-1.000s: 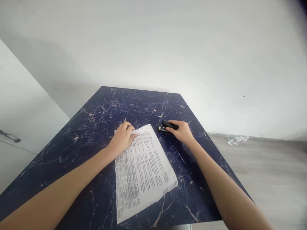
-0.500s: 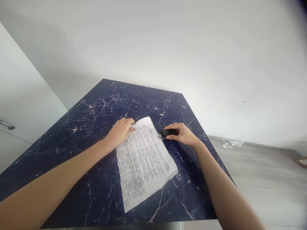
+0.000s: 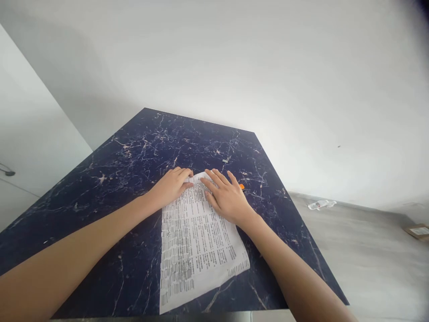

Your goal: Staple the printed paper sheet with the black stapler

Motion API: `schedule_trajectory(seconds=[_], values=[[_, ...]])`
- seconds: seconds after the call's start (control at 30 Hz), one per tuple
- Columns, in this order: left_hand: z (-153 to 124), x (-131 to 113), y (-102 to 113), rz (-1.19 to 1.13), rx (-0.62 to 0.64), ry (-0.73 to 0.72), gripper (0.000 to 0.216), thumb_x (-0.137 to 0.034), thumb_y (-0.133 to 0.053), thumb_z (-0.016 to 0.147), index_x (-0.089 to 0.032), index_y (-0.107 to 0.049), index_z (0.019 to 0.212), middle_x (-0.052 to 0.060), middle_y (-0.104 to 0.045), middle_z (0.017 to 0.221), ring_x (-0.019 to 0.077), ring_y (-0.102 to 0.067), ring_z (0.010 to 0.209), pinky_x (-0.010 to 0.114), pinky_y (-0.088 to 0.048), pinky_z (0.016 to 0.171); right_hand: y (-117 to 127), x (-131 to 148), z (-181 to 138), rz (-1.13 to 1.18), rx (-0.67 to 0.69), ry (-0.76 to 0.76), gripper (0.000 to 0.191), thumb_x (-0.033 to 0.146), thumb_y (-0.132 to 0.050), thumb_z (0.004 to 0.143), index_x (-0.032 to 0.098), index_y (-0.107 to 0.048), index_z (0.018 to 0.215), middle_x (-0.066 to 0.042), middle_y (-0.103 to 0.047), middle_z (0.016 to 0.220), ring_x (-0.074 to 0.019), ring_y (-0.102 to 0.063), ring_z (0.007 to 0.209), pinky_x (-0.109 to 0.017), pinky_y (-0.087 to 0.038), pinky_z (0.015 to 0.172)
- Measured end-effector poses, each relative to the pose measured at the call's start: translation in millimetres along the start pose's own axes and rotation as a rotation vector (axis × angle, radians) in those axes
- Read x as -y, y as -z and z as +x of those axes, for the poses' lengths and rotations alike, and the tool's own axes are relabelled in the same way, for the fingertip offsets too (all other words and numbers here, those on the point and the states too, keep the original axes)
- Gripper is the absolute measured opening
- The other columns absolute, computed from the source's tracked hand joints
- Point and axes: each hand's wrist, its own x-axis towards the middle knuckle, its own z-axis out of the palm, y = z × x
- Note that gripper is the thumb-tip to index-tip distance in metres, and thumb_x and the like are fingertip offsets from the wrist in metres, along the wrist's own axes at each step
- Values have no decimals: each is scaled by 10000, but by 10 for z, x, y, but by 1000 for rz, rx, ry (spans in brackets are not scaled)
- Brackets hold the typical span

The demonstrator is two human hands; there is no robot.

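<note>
Printed sheets of paper [image 3: 208, 241], dense with text, lie on the dark blue marbled table. My left hand [image 3: 172, 184] grips their upper left edge, thumb on top and fingers curled around. My right hand [image 3: 225, 197] lies flat over the upper right part of the sheets, fingers stretched and spread, holding nothing. Just beyond it, an orange end of a stapler [image 3: 241, 186] shows on the table; the rest is hidden behind the hand.
A small pale metallic piece [image 3: 225, 161] lies on the table [image 3: 187, 138] beyond the sheets. A white wall [image 3: 214, 67] stands behind the table. On the floor at right are a clear plastic bottle [image 3: 320, 205] and a brown cardboard box [image 3: 417, 231].
My right hand has let go of the black stapler and moved left, onto the sheets. The sheets have turned slightly and shifted down a little. My left hand keeps its grip on them.
</note>
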Motion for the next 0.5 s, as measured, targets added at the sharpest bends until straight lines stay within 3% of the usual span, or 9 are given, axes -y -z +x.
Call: schedule_trajectory(seconds=[0.17, 0.27, 0.37, 0.5], values=[[-5, 39, -38, -7, -33, -25, 207, -354, -504, 1053, -207, -597, 1165, 82, -694, 1189, 267, -606, 1079, 428, -457, 952, -164, 84, 8, -103, -42, -7, 458, 269, -455, 1056, 272, -486, 1513, -122, -466, 1603, -388, -374, 1507, -701, -198, 1234], [-3, 48, -36, -1, -37, -25, 213, -355, -515, 1050, -205, -601, 1175, 83, -690, 1197, 274, -600, 1106, 427, -458, 956, -96, 28, 15, -54, -71, -23, 426, 318, -489, 1046, 267, -518, 1468, -131, -530, 1542, -371, -468, 1432, -650, -314, 1188], [-1, 51, -20, 4, -20, -19, 209, -349, -530, 1044, -204, -605, 1174, 80, -683, 1210, 279, -595, 1125, 424, -456, 960, 72, -151, 3, 54, -57, -62, 329, 417, -565, 1010, 238, -624, 1279, -127, -669, 1313, -316, -640, 1153, -486, -516, 952], [-7, 63, -9, 4, -1, -21, 193, -330, -550, 1034, -202, -606, 1166, 76, -672, 1221, 277, -586, 1122, 423, -449, 964, 285, -498, -82, 115, 117, -27, 302, 535, -671, 935, 238, -654, 985, -55, -696, 913, -221, -631, 781, -332, -449, 655]])
